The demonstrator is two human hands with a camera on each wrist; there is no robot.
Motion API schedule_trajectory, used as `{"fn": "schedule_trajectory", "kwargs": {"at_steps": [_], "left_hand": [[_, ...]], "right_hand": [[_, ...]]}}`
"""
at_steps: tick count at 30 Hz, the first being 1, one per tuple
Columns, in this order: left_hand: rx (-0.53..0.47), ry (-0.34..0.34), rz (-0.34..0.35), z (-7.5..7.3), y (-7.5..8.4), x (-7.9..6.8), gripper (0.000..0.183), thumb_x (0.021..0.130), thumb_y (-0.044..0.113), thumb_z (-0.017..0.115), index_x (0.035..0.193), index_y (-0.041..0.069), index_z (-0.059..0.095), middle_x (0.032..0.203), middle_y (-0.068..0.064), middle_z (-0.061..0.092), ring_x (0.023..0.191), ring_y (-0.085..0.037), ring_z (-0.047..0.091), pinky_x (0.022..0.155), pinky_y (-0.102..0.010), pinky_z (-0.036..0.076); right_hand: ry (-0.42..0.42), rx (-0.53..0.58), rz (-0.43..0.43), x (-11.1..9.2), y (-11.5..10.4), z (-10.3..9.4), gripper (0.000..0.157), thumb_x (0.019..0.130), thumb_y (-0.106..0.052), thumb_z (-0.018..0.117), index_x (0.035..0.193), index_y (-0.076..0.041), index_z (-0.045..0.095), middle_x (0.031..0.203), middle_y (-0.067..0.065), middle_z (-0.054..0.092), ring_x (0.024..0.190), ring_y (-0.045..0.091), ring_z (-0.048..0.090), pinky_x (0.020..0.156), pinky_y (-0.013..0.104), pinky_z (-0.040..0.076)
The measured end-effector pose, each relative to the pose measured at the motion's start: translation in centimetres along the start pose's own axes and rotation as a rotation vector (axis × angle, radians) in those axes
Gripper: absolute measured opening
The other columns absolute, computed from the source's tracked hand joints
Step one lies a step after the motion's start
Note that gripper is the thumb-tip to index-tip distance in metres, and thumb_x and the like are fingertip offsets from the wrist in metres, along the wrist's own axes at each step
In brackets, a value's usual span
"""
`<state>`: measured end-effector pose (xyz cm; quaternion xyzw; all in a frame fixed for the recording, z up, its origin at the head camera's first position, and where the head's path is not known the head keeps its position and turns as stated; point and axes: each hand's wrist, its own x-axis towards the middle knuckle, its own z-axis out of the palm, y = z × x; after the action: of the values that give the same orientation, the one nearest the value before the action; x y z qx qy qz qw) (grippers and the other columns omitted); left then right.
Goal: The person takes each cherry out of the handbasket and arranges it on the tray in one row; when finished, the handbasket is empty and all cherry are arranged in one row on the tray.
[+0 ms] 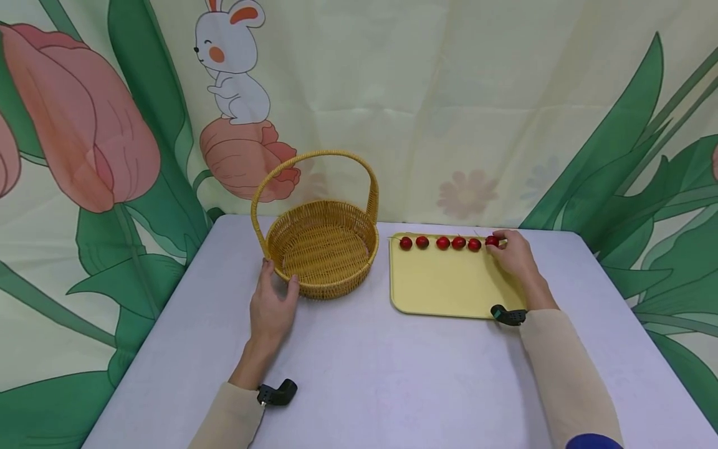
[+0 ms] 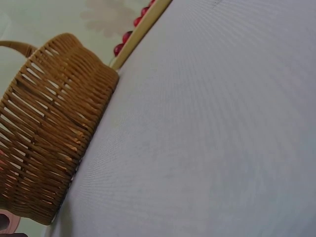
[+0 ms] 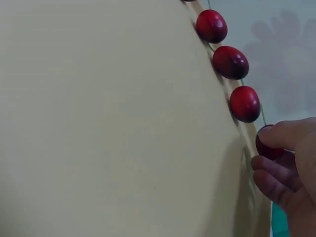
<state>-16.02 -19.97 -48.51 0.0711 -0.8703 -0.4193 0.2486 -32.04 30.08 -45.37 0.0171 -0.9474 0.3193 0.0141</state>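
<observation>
My left hand touches the near left side of a woven basket with a tall arched handle. Its thumb and fingers are spread apart along the rim. The basket's wickerwork side fills the left of the left wrist view, where the hand is almost wholly out of frame. At the far right corner of a yellow tray, my right hand pinches a dark red cherry between thumb and fingers. Several more cherries with thin stems lie in a row along the tray's far edge, the closest a red cherry.
A white-covered table carries the basket on the left and the tray on the right. Behind it hangs a curtain printed with flowers and a rabbit. A dark blue rounded thing shows at the bottom right.
</observation>
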Motion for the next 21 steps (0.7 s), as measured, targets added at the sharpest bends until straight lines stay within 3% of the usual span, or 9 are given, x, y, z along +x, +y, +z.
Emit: {"fn": "schedule_trajectory", "kwargs": {"at_steps": [9, 21], "left_hand": [[0.005, 0.000, 0.016, -0.08, 0.08, 0.06, 0.073, 0.098, 0.043, 0.057, 0.152, -0.002, 0.036, 0.161, -0.022, 0.032, 0.149, -0.034, 0.034, 0.118, -0.052, 0.035], [0.007, -0.009, 0.000, -0.66, -0.10, 0.69, 0.072, 0.096, 0.046, 0.059, 0.151, 0.003, 0.039, 0.161, -0.018, 0.035, 0.149, -0.033, 0.035, 0.117, -0.054, 0.035]], "right_hand": [[0.005, -0.013, 0.037, 0.05, 0.78, 0.44, 0.049, 0.100, -0.014, 0.058, 0.140, 0.011, 0.045, 0.137, 0.034, 0.049, 0.120, 0.046, 0.050, 0.104, 0.059, 0.045], [0.017, -0.027, 0.014, -0.77, 0.14, 0.16, 0.056, 0.100, -0.017, 0.059, 0.145, 0.011, 0.040, 0.143, 0.035, 0.041, 0.113, 0.045, 0.053, 0.097, 0.057, 0.050]]}}
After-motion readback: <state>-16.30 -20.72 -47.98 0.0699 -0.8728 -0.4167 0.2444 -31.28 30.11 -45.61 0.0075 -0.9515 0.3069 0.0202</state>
